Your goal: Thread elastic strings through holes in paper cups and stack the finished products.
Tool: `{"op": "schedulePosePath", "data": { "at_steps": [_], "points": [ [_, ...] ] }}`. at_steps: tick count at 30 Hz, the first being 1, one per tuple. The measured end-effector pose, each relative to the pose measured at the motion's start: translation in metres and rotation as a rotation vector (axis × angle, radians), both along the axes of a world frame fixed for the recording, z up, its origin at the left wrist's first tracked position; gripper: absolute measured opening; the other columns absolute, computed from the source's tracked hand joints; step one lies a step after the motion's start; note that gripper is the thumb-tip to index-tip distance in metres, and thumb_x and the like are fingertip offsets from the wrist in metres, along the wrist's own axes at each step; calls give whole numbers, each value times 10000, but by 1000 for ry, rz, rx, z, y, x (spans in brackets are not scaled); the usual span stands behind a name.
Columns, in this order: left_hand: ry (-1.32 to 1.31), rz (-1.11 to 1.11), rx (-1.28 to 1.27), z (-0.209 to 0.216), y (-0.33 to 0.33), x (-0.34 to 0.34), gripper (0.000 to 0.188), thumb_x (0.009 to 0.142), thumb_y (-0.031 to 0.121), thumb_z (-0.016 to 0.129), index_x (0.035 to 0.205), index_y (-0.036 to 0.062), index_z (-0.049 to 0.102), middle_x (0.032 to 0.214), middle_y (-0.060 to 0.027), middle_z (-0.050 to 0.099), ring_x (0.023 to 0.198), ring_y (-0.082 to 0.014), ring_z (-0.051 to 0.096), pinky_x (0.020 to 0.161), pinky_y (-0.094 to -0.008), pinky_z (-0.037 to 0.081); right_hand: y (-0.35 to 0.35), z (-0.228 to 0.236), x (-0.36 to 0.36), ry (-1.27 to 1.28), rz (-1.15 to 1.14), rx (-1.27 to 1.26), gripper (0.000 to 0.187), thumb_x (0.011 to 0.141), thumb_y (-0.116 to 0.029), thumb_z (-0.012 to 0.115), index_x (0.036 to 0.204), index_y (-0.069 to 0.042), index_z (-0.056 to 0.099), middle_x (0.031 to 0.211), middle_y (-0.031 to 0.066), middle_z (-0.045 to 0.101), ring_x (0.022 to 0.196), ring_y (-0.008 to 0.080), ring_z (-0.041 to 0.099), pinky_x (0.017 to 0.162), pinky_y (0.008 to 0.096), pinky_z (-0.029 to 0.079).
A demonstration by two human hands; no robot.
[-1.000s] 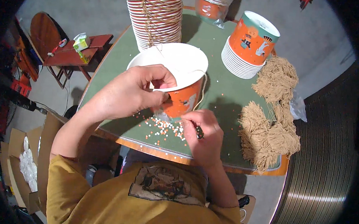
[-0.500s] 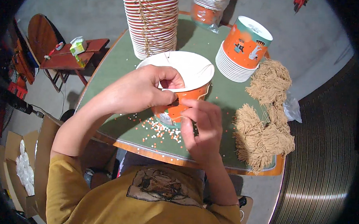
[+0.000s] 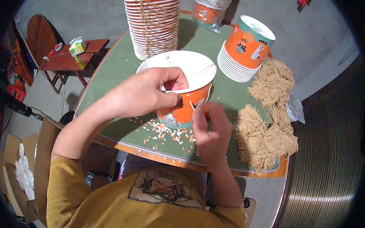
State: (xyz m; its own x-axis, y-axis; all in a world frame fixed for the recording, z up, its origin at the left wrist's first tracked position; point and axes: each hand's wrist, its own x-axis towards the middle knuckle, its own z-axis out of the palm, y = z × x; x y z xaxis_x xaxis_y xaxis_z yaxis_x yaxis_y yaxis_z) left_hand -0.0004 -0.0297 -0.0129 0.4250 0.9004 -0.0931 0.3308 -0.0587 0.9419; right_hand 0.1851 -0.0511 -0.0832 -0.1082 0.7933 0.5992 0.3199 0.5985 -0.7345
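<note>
An orange paper bucket (image 3: 182, 111) with a white inside and a green base band stands upright on the table in front of me. My left hand (image 3: 147, 90) grips its near rim, fingers inside and thumb on the outer wall. Just right of that thumb, my right hand (image 3: 213, 133) pinches the end of a tan cord (image 3: 192, 105) close to the bucket's front. More cord runs down the bucket's right side and lies across its white inside. Small white and orange paper dots (image 3: 161, 133) are scattered at its foot.
Behind stands a tall stack of corded buckets (image 3: 155, 29). Upside-down buckets (image 3: 248, 47) are stacked at the back right, near a bagged stack (image 3: 209, 13). Bundles of tan cord (image 3: 267, 138) lie along the right edge. An open cardboard box (image 3: 41, 165) sits at lower left.
My right hand has drawn slightly right and down from the bucket wall, the cord end now showing at its fingertips. The left hand keeps its grip on the rim.
</note>
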Motion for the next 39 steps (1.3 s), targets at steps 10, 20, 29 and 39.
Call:
{"op": "schedulePosePath", "data": {
  "at_steps": [10,20,29,39],
  "points": [
    [109,53,59,4,-10,5,291,794,7,598,1069,78,534,841,47,461,738,-44,439,657,-194,377,5,-6,-1,123,78,-182,94,830,-61,604,769,-28,540,643,86,531,541,177,533,523,305,431],
    [97,28,47,2,-10,8,364,786,2,602,1129,98,527,843,49,457,744,-47,445,665,-197,386,6,-5,-3,127,77,-231,110,831,-60,612,763,-26,533,635,87,530,534,158,526,512,299,420],
    [162,-20,63,1,-11,12,433,806,63,641,1219,114,521,841,52,466,756,-47,453,660,-200,395,10,-10,-3,170,85,-242,114,835,-66,605,762,-21,530,632,89,538,530,154,526,507,302,420],
    [-148,-188,-101,-22,5,13,224,976,183,512,1128,18,523,934,18,538,885,-66,506,810,-230,437,6,-7,5,78,-33,-285,63,823,-66,600,798,-20,564,669,112,581,571,180,569,541,312,447]
  ]
}}
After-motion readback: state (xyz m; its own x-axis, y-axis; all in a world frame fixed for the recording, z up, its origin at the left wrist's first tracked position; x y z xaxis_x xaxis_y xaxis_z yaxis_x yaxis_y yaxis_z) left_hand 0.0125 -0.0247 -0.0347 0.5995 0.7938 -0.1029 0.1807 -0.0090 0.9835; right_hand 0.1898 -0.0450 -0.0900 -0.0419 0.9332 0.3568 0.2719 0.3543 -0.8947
